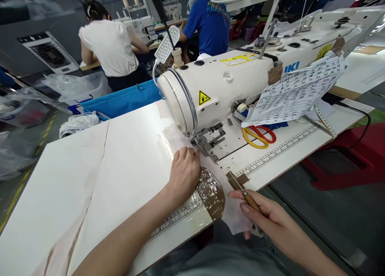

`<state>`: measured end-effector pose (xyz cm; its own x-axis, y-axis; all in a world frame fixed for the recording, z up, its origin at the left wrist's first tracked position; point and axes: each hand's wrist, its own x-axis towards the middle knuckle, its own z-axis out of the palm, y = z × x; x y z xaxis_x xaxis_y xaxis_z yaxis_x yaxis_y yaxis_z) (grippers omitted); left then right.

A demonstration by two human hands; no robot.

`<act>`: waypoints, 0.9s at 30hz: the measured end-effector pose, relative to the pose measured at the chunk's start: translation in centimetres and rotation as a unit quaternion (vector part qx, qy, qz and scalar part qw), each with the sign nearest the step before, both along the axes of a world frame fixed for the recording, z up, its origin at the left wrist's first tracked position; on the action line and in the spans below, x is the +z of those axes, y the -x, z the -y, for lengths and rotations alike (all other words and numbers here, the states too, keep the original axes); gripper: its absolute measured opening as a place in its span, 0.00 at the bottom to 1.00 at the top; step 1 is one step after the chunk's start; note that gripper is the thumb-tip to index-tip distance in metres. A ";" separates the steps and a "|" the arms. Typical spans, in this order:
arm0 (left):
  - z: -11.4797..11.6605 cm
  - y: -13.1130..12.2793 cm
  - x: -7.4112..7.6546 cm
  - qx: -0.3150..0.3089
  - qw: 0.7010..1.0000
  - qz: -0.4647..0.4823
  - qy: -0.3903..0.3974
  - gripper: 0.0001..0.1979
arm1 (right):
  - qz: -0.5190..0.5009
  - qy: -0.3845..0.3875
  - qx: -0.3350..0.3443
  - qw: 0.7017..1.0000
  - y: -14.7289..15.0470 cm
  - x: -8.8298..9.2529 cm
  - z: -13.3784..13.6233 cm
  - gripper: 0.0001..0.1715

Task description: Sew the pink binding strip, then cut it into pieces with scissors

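My left hand (185, 170) rests on the white sewing table with its fingers curled together, pressing pale pink fabric (212, 168) beside the presser foot (202, 144) of the sewing machine (216, 87). Its fingertips are partly hidden. The fabric runs from there past a brown, clear-taped patch (212, 192) and droops over the table's front edge. In my right hand (267, 214) is an awl (252, 200) with a wooden handle and thin metal shaft, pointing up and left. This hand is also at the fabric's hanging end. A small metal piece below its fingers cannot be made out.
Red-and-yellow-handled scissors (258, 136) lie right of the needle area, under a sheet of printed paper (297, 91). Ruler tapes (276, 150) mark the table. A long fabric strip (90, 192) lies at left. A red stool (351, 160) stands right; two people sit at machines behind.
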<state>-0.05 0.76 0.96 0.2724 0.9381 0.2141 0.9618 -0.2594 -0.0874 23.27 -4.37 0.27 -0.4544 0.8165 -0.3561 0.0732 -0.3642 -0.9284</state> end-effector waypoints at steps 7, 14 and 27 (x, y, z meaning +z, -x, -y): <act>-0.1 0.7 -0.3 -0.013 1.000 0.022 -0.011 0.19 | 0.001 0.075 -0.022 0.997 1.5 -0.8 2.7 0.41; -0.9 0.9 -0.4 -0.019 0.998 0.059 0.000 0.17 | 0.144 -0.218 -0.026 0.965 -0.4 -1.3 1.6 0.20; -0.9 1.6 -0.4 0.001 0.996 0.086 0.031 0.23 | 0.142 -0.348 0.035 0.926 -1.0 -1.7 0.6 0.15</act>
<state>-1.66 1.63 0.58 0.2351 0.9512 0.1997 0.9616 -0.2576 0.0950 24.26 -5.01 -1.39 -0.4832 0.8656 0.1315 0.3518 0.3295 -0.8762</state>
